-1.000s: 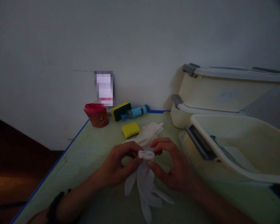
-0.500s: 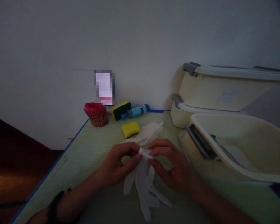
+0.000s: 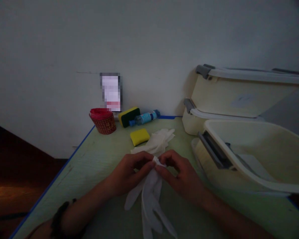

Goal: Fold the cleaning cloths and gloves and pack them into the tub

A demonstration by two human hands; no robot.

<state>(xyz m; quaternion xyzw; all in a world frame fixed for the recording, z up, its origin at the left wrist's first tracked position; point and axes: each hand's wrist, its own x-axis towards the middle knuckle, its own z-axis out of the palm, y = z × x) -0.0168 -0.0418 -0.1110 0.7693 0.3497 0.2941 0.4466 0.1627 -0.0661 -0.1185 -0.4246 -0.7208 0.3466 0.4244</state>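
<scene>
A white glove [image 3: 151, 196] hangs from both hands above the table, its fingers dangling toward me. My left hand [image 3: 131, 172] pinches the gathered cuff between thumb and fingers. On the other side of the cuff, my right hand [image 3: 176, 171] also grips it, thumb below and fingers curled over. The cuff is bunched between the fingertips and partly hidden by them. Just behind the hands, more white gloves [image 3: 161, 139] lie flat in a loose heap. Beside that heap rests a small yellow sponge [image 3: 139, 136].
Along the wall stand a red patterned bucket [image 3: 104, 122], a yellow and green sponge [image 3: 129, 117] and a blue bottle [image 3: 145, 118] on its side. A cream open bin [image 3: 239, 189] takes up the right, with lidded boxes [image 3: 229, 96] stacked behind. A blue-edged table [image 3: 84, 166] supports them.
My right hand has closed in on the cuff, and its opening has been squeezed narrower. The dangling glove fingers have swung left and lower. The heap and other objects stay put.
</scene>
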